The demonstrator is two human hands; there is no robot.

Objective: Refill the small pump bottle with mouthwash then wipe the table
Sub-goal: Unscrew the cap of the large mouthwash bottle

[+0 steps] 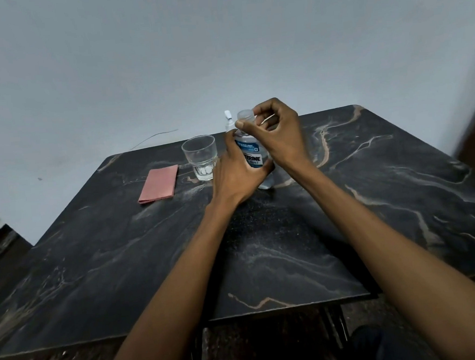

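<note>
A clear mouthwash bottle (252, 153) with a blue and white label stands upright near the far middle of the dark marble table (277, 247). My left hand (237, 174) grips its body from the left. My right hand (276, 133) pinches the clear cap (245, 115) on top of it between thumb and fingers. Behind the bottle, only the white nozzle of the small pump bottle (228, 121) shows; the rest is hidden. A folded pink cloth (159, 183) lies flat to the left.
An empty clear glass tumbler (201, 157) stands just left of the mouthwash bottle, close to my left hand. A thin wire (154, 136) trails past the table's far edge against the grey wall. A second dark tabletop adjoins on the left.
</note>
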